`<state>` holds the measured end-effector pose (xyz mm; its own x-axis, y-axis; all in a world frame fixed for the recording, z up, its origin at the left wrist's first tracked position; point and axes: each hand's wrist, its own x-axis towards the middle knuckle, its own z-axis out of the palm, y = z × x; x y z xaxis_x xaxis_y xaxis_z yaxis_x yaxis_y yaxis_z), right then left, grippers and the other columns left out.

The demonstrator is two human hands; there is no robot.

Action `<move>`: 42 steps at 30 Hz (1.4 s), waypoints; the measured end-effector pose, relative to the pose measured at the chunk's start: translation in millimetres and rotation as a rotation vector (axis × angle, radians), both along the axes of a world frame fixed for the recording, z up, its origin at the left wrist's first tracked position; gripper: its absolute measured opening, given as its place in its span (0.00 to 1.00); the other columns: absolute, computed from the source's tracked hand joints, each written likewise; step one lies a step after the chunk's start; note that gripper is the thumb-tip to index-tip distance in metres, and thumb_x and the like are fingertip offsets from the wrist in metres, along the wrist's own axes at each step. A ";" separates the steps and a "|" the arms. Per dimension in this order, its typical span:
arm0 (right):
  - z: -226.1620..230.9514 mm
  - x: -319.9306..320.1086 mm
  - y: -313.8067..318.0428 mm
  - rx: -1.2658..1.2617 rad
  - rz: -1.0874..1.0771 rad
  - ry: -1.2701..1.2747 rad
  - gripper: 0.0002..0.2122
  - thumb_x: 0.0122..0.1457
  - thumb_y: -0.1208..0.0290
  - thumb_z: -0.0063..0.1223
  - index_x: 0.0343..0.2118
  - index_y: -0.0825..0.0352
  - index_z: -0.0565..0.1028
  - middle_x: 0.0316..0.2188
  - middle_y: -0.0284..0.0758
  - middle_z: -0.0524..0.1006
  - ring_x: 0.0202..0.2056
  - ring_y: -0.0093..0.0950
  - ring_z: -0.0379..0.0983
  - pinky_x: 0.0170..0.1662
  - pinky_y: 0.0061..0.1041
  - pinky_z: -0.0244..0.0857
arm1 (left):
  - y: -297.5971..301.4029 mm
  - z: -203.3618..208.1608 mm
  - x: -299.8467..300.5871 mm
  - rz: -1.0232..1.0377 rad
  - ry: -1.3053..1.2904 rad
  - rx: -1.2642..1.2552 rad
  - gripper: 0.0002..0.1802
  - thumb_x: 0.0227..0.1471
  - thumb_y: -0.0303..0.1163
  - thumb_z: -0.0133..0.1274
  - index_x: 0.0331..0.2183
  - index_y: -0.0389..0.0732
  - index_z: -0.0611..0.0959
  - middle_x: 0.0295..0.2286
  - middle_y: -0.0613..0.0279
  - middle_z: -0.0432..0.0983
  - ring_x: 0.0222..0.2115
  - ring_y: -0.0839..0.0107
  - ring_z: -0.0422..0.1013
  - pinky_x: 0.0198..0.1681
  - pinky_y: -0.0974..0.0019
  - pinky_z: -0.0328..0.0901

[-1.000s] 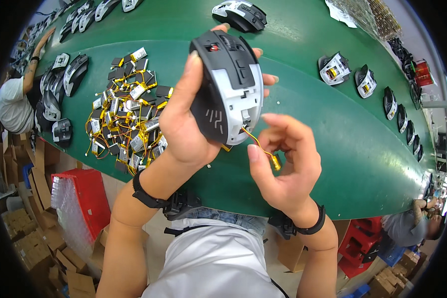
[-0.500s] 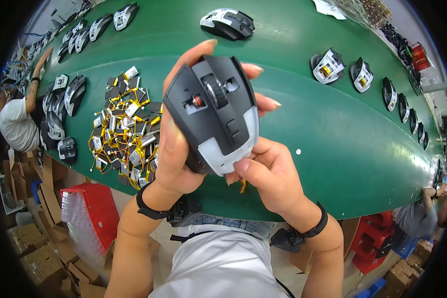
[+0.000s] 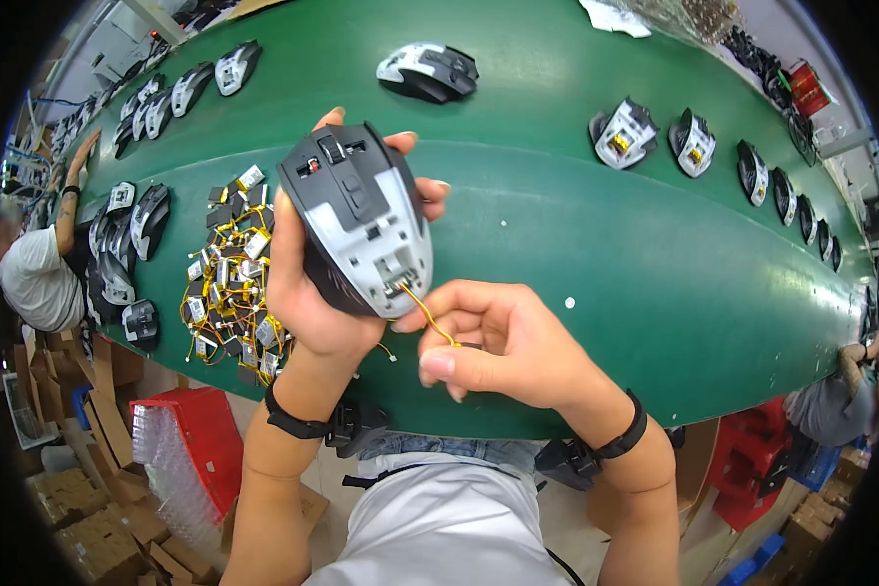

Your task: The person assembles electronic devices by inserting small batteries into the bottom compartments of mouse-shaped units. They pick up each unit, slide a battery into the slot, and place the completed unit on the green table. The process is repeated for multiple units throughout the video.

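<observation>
Head view: mid-frame, your left hand [image 3: 324, 317] wraps its fingers round a black-and-white mouse [image 3: 361, 230]; your right hand [image 3: 518, 347] seemingly pinches the yellow wire [image 3: 429, 314] leaving its open cavity [image 3: 393, 277]. Left of centre, batteries [image 3: 255, 244] with illegible labels [image 3: 251, 177] heap on the green table [image 3: 557, 234]; cardboard boxes [image 3: 98, 542] crowd the lower left.

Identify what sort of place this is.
Likely an electronics assembly shop: a part-built computer mouse in the left hand, similar mice lined up on a long green table, a pile of wired batteries.
</observation>
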<state>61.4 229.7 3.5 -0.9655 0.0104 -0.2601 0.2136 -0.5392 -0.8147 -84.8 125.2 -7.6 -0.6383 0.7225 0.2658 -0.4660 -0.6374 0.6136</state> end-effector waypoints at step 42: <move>-15.3 -11.3 -12.3 1.440 -0.605 0.715 0.12 0.41 0.80 0.70 0.30 0.70 0.79 0.26 0.34 0.75 0.24 0.27 0.73 0.24 0.24 0.68 | -1.6 -7.3 -0.3 -0.203 -0.292 -0.210 0.30 0.65 0.49 0.30 0.59 0.39 0.63 0.48 0.40 0.70 0.40 0.50 0.75 0.44 0.52 0.73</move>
<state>50.1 217.5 -11.8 -0.6481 0.2103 0.7319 -0.3223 0.7951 -0.5138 -85.1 123.6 -14.9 -0.5038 0.8608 -0.0722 -0.7433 -0.3894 0.5439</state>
